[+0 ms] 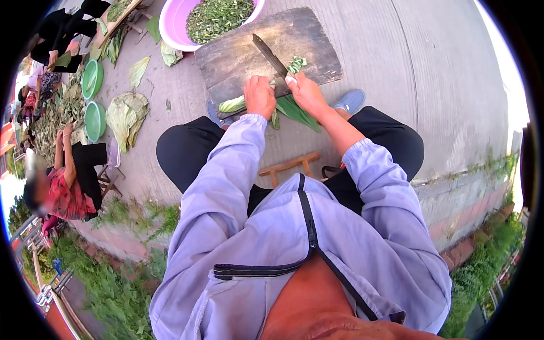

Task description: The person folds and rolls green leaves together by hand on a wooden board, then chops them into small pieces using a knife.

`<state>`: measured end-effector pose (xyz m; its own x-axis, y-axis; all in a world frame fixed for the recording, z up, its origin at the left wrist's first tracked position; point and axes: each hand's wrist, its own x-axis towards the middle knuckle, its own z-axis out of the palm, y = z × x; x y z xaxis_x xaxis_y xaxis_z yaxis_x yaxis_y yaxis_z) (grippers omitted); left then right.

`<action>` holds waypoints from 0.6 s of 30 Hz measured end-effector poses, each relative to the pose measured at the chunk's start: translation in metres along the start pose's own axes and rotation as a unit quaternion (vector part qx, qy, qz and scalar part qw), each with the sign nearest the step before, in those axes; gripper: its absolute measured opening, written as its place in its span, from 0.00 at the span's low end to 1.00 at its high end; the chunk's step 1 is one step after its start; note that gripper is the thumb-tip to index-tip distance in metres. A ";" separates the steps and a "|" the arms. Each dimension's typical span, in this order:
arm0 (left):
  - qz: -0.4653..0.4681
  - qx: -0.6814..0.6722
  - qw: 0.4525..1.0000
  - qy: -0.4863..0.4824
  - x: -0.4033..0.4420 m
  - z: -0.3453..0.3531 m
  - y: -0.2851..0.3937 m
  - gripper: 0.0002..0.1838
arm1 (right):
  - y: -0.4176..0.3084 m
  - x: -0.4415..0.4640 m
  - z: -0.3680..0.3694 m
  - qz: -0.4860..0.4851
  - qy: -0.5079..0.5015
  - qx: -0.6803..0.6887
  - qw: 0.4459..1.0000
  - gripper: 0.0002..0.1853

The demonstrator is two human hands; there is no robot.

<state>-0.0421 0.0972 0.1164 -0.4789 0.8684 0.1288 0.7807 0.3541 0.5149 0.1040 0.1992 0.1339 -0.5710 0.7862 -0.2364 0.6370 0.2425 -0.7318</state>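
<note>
On the dark wooden cutting board (pixel 226 68), my left hand (pixel 260 97) is closed around a rolled bundle of green leaves (pixel 232 104), whose pale end sticks out to the left. My right hand (pixel 306 93) grips a knife (pixel 268 55) with a dark blade pointing up and left across the board. Shredded leaf pieces (pixel 296 64) lie on the board just right of the blade. Below the hands, a long green leaf (pixel 298 113) hangs over the board's near edge. The knife's handle is hidden in my right hand.
Beyond the board stands a pink basin (pixel 177 28) of chopped leaves (pixel 220 20). Large loose leaves (pixel 126 119) lie on the concrete at left, near two green basins (pixel 95 121). A person in red (pixel 68 192) sits at far left, with other people behind. A wooden stool (pixel 290 166) is beneath me.
</note>
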 end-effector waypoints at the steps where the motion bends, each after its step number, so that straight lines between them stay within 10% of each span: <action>1: -0.008 -0.027 1.000 0.005 -0.002 -0.005 0.002 0.11 | -0.001 -0.001 -0.002 0.001 0.003 0.005 1.000 0.27; 11: -0.109 -0.357 0.927 0.021 -0.020 -0.027 -0.012 0.08 | -0.052 -0.038 -0.045 0.047 -0.040 0.233 0.971 0.21; 18: -0.227 -0.754 0.615 -0.039 -0.051 -0.081 0.011 0.04 | -0.074 -0.097 -0.037 0.007 -0.043 0.322 0.946 0.18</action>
<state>-0.0415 0.0286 0.1846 -0.4433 0.8336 -0.3294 -0.7152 -0.1075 0.6906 0.1317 0.1262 0.2344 -0.6228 0.7307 -0.2796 0.2137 -0.1850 -0.9592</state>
